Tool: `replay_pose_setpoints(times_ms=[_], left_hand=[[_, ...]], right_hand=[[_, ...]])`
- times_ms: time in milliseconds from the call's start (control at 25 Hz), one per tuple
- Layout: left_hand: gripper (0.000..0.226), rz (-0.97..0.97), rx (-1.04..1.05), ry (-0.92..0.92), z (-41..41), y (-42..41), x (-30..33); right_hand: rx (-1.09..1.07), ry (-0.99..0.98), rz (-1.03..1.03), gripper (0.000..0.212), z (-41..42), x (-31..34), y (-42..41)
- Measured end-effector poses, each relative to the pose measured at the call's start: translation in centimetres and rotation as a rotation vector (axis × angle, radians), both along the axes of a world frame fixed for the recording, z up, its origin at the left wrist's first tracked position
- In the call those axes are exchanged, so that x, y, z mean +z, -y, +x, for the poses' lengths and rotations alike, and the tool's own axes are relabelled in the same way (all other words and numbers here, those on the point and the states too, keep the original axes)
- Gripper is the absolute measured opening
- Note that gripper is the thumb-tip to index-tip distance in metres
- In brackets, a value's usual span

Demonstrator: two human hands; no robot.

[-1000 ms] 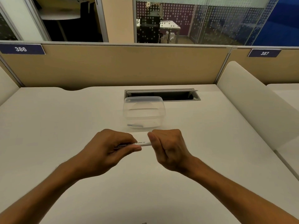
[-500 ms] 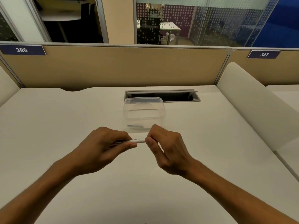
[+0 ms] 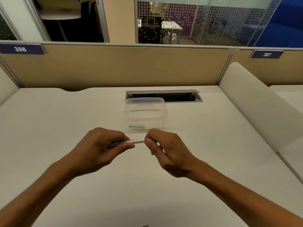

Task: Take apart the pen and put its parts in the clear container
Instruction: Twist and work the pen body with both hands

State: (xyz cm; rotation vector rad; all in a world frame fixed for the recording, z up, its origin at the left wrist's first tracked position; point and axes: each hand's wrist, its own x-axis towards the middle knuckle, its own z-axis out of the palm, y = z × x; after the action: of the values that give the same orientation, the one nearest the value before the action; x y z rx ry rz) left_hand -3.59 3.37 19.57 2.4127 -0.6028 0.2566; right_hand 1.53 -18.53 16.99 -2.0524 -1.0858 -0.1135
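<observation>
Both hands hold a slim white pen (image 3: 131, 141) level above the pale desk (image 3: 65, 120).
Left hand (image 3: 100, 148) wraps the barrel; right hand (image 3: 165, 149) pinches its end. Just beyond, the clear plastic lidless container (image 3: 146, 112) holds a small dark part (image 3: 136, 127).

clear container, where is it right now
In the head view the clear container stands on the desk just right of centre, right in front of the cable slot and just beyond the two hands holding the pen.
</observation>
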Motion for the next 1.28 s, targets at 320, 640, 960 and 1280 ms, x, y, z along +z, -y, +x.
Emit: replay_pose_setpoints(times_ms=[320,640,960,1280], left_hand=[[0.022,0.042,0.026,-0.056,0.4,-0.3,-1.0],[0.016,-0.163,0.050,-0.186,0.3,-1.0,-3.8],[0.019,-0.026,0.013,-0.188,1.5,0.5,-5.7],[0.027,0.070,0.037,-0.222,2.5,-0.1,-8.3]], right_hand=[[-0.059,0.097,0.073,0.017,0.6,-0.6,0.2],[-0.163,-0.145,0.095,0.009,1.4,-1.8,2.6],[-0.108,0.125,-0.160,0.018,1.0,-3.1,1.6],[-0.093,0.040,-0.387,0.024,1.6,-4.7,0.6]])
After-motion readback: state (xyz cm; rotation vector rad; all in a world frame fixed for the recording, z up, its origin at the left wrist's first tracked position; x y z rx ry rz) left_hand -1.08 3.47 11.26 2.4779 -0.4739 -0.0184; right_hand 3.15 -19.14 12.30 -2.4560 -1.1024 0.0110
